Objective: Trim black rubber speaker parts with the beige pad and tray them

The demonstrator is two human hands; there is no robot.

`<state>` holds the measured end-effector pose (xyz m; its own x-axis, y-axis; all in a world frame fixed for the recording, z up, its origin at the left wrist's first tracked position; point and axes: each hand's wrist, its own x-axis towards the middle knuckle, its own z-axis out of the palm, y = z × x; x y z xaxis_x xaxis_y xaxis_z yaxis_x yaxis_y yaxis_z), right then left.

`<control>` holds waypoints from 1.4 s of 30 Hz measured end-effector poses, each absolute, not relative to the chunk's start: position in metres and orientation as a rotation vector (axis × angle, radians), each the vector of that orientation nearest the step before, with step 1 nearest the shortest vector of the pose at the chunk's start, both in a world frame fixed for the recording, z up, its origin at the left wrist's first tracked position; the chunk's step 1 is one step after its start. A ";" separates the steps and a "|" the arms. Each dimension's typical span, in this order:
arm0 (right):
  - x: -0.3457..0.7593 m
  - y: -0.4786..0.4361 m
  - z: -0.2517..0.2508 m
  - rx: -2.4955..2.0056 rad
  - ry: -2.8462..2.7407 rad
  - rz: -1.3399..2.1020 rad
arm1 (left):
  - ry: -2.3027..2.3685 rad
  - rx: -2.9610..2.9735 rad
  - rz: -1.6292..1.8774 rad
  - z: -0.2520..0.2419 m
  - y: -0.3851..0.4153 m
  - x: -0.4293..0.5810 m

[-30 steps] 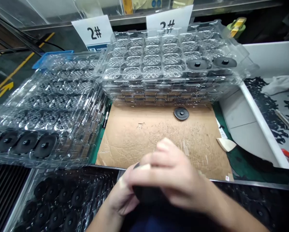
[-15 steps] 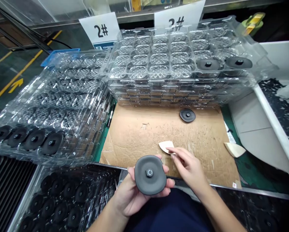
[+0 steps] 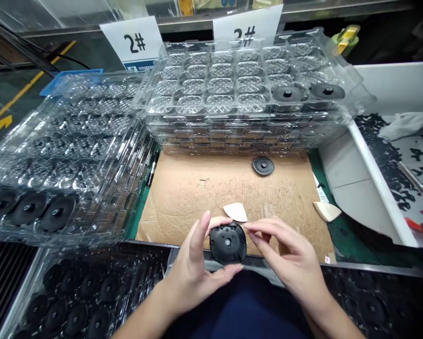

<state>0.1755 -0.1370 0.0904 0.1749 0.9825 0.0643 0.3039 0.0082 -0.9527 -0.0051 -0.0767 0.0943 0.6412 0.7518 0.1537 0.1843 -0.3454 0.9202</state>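
Note:
My left hand (image 3: 197,263) grips a black rounded plastic cap (image 3: 228,243) by its edges, thumb below and fingers above. The underside faces me, with small clips around the rim and a pale centre hole. Close to the cap's right edge, my right hand (image 3: 285,249) has thumb and forefinger pinched together. Whatever is between those fingertips is too small to make out. Just beyond the cap, a cream wedge-shaped pad (image 3: 235,212) lies on the cardboard sheet (image 3: 183,188). Farther back on the sheet rests another black cap (image 3: 263,165), stem side up.
Stacked clear trays (image 3: 220,110) stand at the back, two caps in the top one's front row. Another tray stack (image 3: 87,155) fills the left. A second cream wedge (image 3: 327,211) lies right. The white bin (image 3: 381,188) holds small black scraps. More capped trays (image 3: 77,292) sit below.
The cap in my left hand has been turned over from stem side to clipped underside. My right hand has come off the cream wedge and moved to the cap's edge. The view has shifted slightly.

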 end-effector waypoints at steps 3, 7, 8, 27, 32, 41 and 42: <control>0.176 -0.135 0.100 -1.407 -1.267 1.180 | 0.762 1.808 0.657 0.096 -0.077 -0.007; 0.181 -0.127 0.111 -1.303 -1.246 1.537 | 0.759 1.619 0.580 0.100 -0.079 -0.012; 0.182 -0.125 0.114 -1.262 -1.228 1.601 | 0.748 1.573 0.555 0.101 -0.079 -0.013; 0.176 -0.160 0.085 -0.960 -0.698 1.583 | 0.637 1.629 0.472 0.100 -0.085 -0.008; 0.184 -0.185 0.083 -0.989 -0.761 1.282 | 0.623 1.686 0.399 0.096 -0.093 -0.003; 0.191 -0.214 0.076 -1.607 -1.053 0.741 | 0.777 1.505 0.312 0.091 -0.130 0.023; 0.201 -0.223 0.071 -1.683 -0.987 0.705 | 0.753 1.514 0.287 0.090 -0.134 0.026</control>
